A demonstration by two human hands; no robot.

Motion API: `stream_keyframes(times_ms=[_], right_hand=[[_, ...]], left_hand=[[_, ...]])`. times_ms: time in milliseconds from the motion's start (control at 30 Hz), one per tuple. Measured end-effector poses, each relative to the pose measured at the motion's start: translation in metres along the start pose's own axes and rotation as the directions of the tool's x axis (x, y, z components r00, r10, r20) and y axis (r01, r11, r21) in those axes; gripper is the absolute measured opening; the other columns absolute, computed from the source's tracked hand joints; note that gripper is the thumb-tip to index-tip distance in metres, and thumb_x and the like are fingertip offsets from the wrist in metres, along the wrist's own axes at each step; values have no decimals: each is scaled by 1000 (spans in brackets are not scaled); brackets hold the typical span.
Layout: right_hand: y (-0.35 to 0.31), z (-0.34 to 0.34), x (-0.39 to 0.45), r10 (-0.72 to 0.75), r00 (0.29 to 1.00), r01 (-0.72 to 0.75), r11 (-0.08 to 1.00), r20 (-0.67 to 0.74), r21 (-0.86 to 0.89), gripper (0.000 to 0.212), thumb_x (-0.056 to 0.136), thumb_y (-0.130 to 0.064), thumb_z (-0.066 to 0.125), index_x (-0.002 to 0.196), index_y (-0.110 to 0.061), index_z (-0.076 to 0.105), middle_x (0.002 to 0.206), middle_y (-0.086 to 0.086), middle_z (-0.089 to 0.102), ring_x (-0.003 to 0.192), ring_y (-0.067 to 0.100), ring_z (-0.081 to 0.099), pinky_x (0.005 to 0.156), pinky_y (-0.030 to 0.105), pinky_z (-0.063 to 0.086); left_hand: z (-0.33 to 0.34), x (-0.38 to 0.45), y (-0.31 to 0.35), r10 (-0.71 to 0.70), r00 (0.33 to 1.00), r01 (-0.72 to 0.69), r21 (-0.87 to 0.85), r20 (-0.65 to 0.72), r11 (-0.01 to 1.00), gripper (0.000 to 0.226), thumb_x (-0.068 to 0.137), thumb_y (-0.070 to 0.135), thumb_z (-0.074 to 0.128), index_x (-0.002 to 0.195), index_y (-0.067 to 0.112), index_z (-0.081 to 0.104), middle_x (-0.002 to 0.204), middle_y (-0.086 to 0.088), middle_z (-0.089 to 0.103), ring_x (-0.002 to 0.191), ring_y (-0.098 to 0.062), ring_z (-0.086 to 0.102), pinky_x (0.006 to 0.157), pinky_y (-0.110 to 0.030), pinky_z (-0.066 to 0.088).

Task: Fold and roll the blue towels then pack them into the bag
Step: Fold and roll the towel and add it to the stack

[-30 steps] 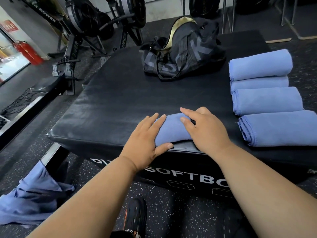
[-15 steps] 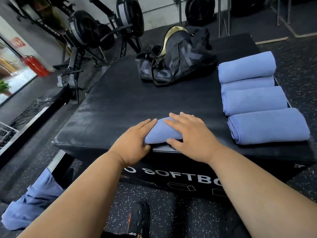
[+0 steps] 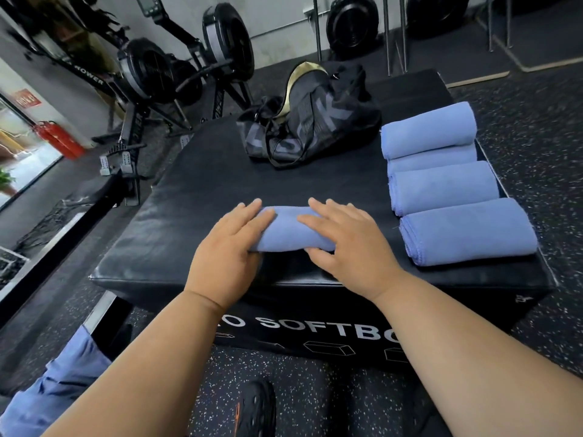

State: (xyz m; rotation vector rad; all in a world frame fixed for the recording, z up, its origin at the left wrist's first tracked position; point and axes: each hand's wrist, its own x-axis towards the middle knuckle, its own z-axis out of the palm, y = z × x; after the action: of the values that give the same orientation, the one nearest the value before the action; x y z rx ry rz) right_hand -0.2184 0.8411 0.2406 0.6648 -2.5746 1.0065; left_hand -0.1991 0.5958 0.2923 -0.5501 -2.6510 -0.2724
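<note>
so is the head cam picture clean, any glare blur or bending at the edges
Head view: mostly sharp on the hands, left and right, and the towel under them; soft sheen on the black box top; bright washed-out daylight at the window far left; wide-angle bending bows the rowing machine and forearms near the edges.

Bare box top (image 3: 195, 190) lay open at centre and left; bag (image 3: 312, 121) blocked the far edge (four rolled towels (image 3: 441, 184) lined the right edge).
</note>
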Motion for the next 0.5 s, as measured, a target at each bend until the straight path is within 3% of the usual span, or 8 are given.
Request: stream_keyframes(times_ms=[67,133,167,233,300,367,500], right_hand=[[3,-5,-3,8,991,-2,999,132,-50,52,92,-40,67,144,-39,61,165,-7,43,149,27,44,123,49,29],[5,-6,-7,47,961,-31,998,273,-61,55,96,-39,67,150,-43,54,170,-12,33,152,19,39,124,42,24],[5,-6,-8,55,957,-42,998,284,-52,56,96,-38,67,150,-43,53,170,-14,31,151,17,40,123,38,25],[4,-7,-11,59,965,-54,998,254,-28,54,95,-36,68,147,-43,56,169,-15,33,148,16,42,122,37,28],[3,-8,-12,66,968,-68,998,242,-1,53,93,-33,68,144,-42,58,167,-16,36,147,14,44,121,38,30],[3,-9,-12,67,967,-76,997,244,27,51,91,-32,68,140,-43,61,165,-18,40,147,12,44,121,38,32],[4,-13,-13,66,962,-84,995,266,57,48,88,-31,68,134,-46,64,161,-21,43,145,6,45,120,31,31]], left_hand=[[5,-12,-2,30,983,-33,14,183,999,78,80,-1,56,152,29,53,162,-7,46,141,-37,51,119,-42,37],[3,-31,-1,-121,892,172,-81,435,982,88,82,9,54,158,48,35,171,15,26,144,-10,43,119,-29,35],[1,-40,-1,-190,846,296,-142,497,945,90,81,15,56,159,51,30,170,25,20,144,4,35,119,-22,31],[-2,-47,3,-288,836,461,-313,468,831,84,79,25,56,159,47,37,164,29,31,146,13,31,121,-19,26],[-5,-43,11,-428,790,607,-462,440,646,69,87,33,58,155,39,47,151,30,50,141,10,43,120,-22,31],[-5,-31,17,-540,706,708,-471,458,526,54,101,41,59,154,33,51,145,28,54,138,4,47,117,-22,32],[8,-14,16,-553,673,702,-188,492,687,61,105,56,45,158,27,45,154,7,47,149,-22,37,119,-35,30]])
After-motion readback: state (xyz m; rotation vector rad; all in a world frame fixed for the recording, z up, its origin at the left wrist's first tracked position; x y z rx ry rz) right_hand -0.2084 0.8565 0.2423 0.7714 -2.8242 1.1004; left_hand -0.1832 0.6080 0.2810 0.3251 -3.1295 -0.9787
